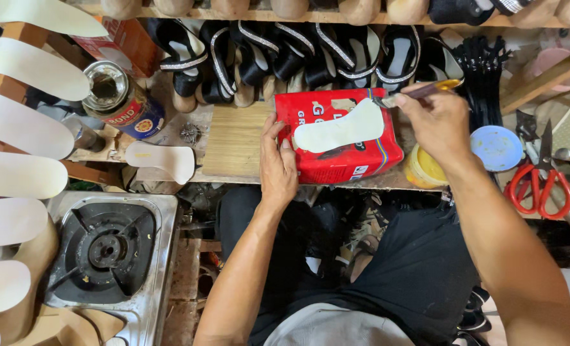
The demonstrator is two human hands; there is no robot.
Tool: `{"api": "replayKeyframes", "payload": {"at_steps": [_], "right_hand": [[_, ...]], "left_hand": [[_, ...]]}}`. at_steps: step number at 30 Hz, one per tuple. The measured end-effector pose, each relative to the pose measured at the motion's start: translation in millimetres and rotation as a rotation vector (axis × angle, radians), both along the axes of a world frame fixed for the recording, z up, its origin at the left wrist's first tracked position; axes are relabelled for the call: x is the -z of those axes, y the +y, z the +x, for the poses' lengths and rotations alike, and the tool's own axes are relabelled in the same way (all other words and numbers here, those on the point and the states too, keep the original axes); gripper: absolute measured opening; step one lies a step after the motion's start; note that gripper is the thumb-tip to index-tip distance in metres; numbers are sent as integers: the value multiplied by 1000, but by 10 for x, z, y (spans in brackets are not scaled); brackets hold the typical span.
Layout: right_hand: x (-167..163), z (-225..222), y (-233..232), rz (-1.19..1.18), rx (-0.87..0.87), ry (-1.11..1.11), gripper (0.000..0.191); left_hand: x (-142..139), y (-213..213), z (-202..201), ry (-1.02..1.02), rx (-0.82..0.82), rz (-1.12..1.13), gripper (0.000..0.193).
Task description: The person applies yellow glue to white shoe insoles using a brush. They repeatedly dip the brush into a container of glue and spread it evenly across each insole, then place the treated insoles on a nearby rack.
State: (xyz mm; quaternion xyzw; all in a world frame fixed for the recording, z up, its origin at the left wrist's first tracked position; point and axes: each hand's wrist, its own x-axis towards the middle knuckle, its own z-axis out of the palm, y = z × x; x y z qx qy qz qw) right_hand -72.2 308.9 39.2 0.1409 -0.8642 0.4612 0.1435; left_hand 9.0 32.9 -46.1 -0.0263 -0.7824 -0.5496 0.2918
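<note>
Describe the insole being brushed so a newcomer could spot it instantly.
Find the red box on the wooden bench in front of the person. The pale insole lies on top of it, pinned by the left hand while the right hand brushes its tip. Other insoles lie elsewhere, untouched.

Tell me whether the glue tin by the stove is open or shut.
Open: the tin has no lid on, and its round mouth shows a dark inside.

cluttered wooden workbench [233, 138], wooden shelf [246, 14] above (crowded), steel gas stove [108, 253] low at left
</note>
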Motion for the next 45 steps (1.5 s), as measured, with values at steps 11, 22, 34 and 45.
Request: {"api": "replayKeyframes", "payload": {"at_steps": [11,22,34,45], "right_hand": [[-79,-113,-58,471,51,88,26],[28,107,-252,-53,-177,100,21],[-174,424,-1105,478,-653,399,50],[-163,318,-1127,510,-655,348,51]], "left_hand": [[-34,-14,16,-8,-5,-1,36],[-18,-15,8,-6,5,7,38],[-41,-20,14,4,-6,12,36],[-6,-39,10,31,-9,-8,38]]}}
